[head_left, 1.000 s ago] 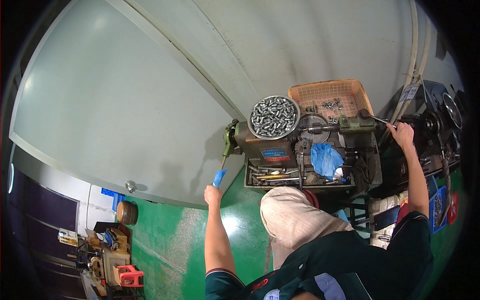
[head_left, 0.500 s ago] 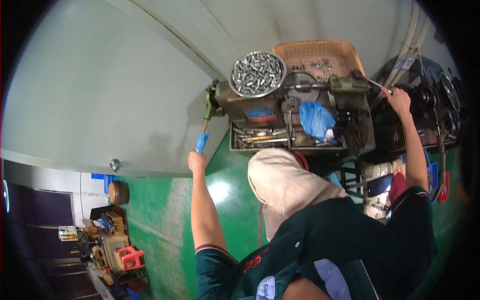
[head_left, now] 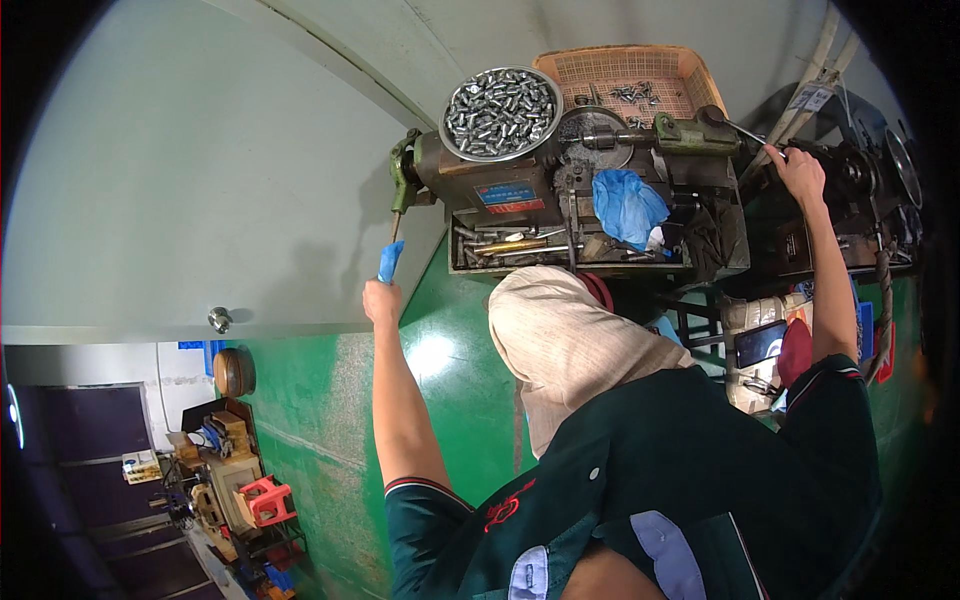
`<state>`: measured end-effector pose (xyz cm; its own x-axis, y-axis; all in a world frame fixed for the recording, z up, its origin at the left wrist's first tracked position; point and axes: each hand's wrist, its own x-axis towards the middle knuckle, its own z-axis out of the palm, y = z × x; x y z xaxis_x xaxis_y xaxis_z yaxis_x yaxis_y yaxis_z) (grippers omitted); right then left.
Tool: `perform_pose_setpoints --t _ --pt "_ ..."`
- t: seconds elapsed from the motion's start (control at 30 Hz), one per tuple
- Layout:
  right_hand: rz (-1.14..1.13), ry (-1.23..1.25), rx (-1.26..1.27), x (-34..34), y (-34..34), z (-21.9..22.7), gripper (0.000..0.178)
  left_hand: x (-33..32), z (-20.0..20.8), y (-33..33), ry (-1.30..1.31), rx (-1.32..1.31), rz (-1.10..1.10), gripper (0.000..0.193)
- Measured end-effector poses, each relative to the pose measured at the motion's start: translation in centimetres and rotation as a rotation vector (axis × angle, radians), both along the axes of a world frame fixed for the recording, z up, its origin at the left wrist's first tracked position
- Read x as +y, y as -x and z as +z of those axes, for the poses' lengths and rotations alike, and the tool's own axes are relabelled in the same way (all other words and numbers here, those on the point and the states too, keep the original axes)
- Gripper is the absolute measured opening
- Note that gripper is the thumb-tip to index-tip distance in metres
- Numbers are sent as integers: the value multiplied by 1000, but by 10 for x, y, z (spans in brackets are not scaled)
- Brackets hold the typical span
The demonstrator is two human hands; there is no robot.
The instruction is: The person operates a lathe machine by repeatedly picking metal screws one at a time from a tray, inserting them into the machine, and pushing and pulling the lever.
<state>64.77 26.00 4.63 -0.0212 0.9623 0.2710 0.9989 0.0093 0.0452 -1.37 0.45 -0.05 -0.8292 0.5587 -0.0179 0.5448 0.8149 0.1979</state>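
A small bench lathe (head_left: 510,190) stands in front of me. My left hand (head_left: 382,302) is closed round the low end of a lever (head_left: 391,258) wrapped in blue, which hangs from a green bracket (head_left: 403,172) at the machine's left end. On the right, my right hand (head_left: 800,178) grips a thin metal handle (head_left: 745,131) that slants out from the green tailstock (head_left: 683,138). Between them, a round metal bowl (head_left: 503,112) full of short shiny metal pins rests on top of the headstock. A crumpled blue cloth (head_left: 628,208) lies over the machine's middle.
Behind the lathe sits an orange plastic basket (head_left: 700,85) with some metal parts in it. Tools and rods fill the tray (head_left: 520,268) along its front. A large grey panel (head_left: 200,180) with a round knob flanks my left arm. A second machine (head_left: 850,195) stands at right.
The lathe and bowl appear higher and slightly further left in the picture. Both hands keep their grips and have shifted along with it.
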Motion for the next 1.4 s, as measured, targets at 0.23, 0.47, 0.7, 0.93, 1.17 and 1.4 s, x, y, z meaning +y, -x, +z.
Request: perform_pose_setpoints --t 0.23,0.47,0.7,0.93,1.17,1.4 --pt "-34 3 -7 -1 2 -2 67 1 2 -2 3 -7 -8 21" --pt "-69 44 -22 -6 10 3 65 0 0 -1 -20 0 -36 20" --pt "-63 -26 -22 -8 9 0 65 -1 -6 3 -58 3 -38 20" --pt "-97 100 52 3 1 -2 59 -2 -6 4 -57 14 -59 19" --pt "-122 -440 -29 58 59 -11 40 -1 -2 0 -38 -10 -39 19" --pt "469 244 614 69 254 -20 24 0 -1 3 17 -3 14 22"
